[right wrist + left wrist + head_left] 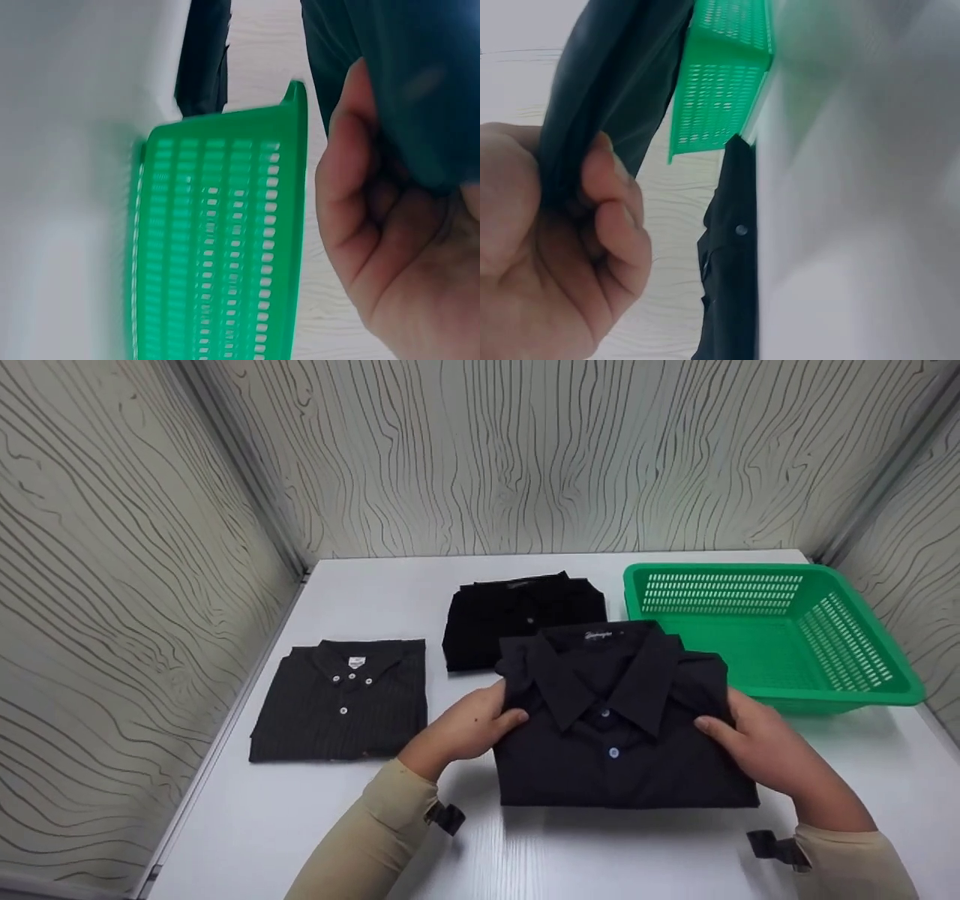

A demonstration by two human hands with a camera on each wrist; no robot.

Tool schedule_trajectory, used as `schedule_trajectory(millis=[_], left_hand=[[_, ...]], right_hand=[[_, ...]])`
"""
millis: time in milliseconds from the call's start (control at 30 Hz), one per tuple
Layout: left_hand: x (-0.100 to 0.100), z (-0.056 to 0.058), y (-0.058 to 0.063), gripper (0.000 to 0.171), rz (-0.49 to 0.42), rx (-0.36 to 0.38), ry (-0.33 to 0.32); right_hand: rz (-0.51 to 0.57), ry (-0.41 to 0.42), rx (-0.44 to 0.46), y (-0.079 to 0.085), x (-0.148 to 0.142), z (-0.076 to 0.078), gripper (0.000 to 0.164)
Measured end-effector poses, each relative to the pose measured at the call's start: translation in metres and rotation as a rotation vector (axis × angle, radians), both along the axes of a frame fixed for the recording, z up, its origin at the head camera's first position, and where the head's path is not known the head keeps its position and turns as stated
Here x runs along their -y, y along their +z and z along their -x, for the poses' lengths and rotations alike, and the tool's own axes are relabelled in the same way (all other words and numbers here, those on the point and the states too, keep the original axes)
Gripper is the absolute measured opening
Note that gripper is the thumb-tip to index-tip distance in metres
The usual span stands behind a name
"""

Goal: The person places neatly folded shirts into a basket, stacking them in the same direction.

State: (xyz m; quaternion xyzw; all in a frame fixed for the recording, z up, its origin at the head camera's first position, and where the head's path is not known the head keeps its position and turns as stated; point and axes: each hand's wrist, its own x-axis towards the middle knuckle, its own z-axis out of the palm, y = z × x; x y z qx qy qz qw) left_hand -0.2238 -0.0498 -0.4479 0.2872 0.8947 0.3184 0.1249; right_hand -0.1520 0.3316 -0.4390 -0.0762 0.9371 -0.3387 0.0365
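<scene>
Left hand and right hand grip folded dark shirt by its sides, thumbs on top, held above desk; maybe navy from here. Black shirt behind, green basket right-rear.

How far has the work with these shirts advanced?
Done, apparently: the grey shirt and black shirt lie folded on the table. In hand: the left hand and right hand hold a folded navy shirt above it. Remaining, probably: setting that down; where is unclear.
</scene>
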Motion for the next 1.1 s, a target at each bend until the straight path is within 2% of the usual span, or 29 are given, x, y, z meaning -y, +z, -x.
schedule_trajectory(millis=[167,400,700,867,1100], left_hand=[[-0.017,0.007,-0.002,0.048,0.004,-0.006,-0.009],[-0.043,0.018,0.002,0.05,-0.026,0.002,-0.027],[-0.082,0.031,0.023,0.043,-0.008,-0.037,-0.063],[-0.105,0.042,0.033,0.044,-0.015,-0.062,-0.041],[-0.137,0.053,0.033,0.053,0.064,-0.079,0.054]], right_hand=[[-0.027,-0.045,-0.035,-0.001,-0.012,0.002,0.061],[-0.04,-0.128,-0.123,0.005,-0.031,0.005,0.055],[-0.071,-0.27,-0.177,0.02,-0.059,0.013,0.05],[-0.081,-0.347,-0.196,0.024,-0.071,0.02,0.048],[-0.144,-0.424,-0.197,0.031,-0.089,0.041,0.048]])
